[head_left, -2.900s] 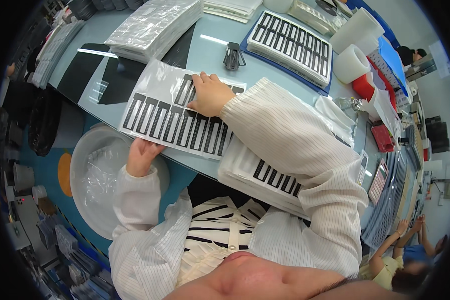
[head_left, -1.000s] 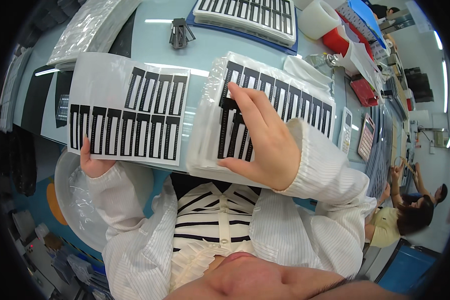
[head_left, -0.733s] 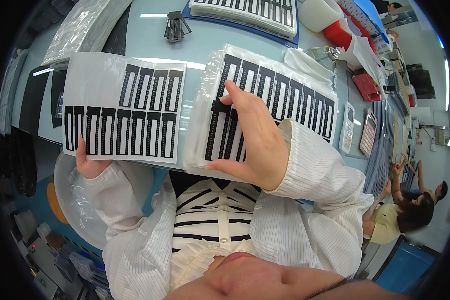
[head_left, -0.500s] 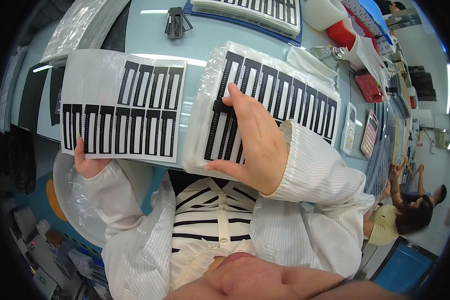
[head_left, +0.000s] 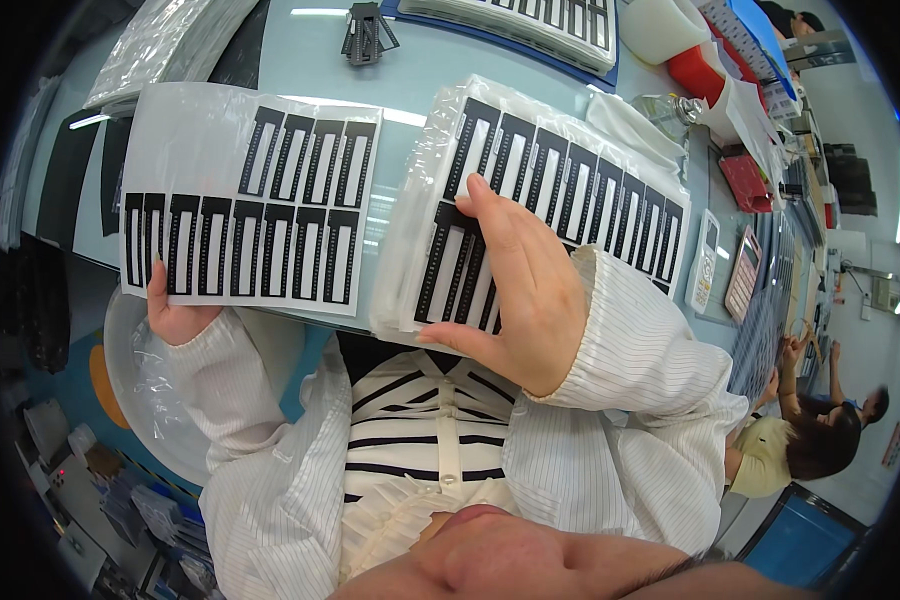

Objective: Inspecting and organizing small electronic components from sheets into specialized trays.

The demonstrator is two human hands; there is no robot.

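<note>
While pinching in left hand (head_left: 183, 318), left of stack (head_left: 570, 190), the sheet (head_left: 253, 201) — likely light, bendy, best held by edges — holds right hand (head_left: 532, 300) spread over stack.

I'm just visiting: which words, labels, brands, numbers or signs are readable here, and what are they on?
None reads clearly enough to quote.
White sheet of black rectangular frames in the left hand: tiny pale marks, too small to read.
Pink rectangular calculator: keys too small.
Slim white keypad device: keys too small.
Small pale wall sign with red marks: too blurred.
</note>
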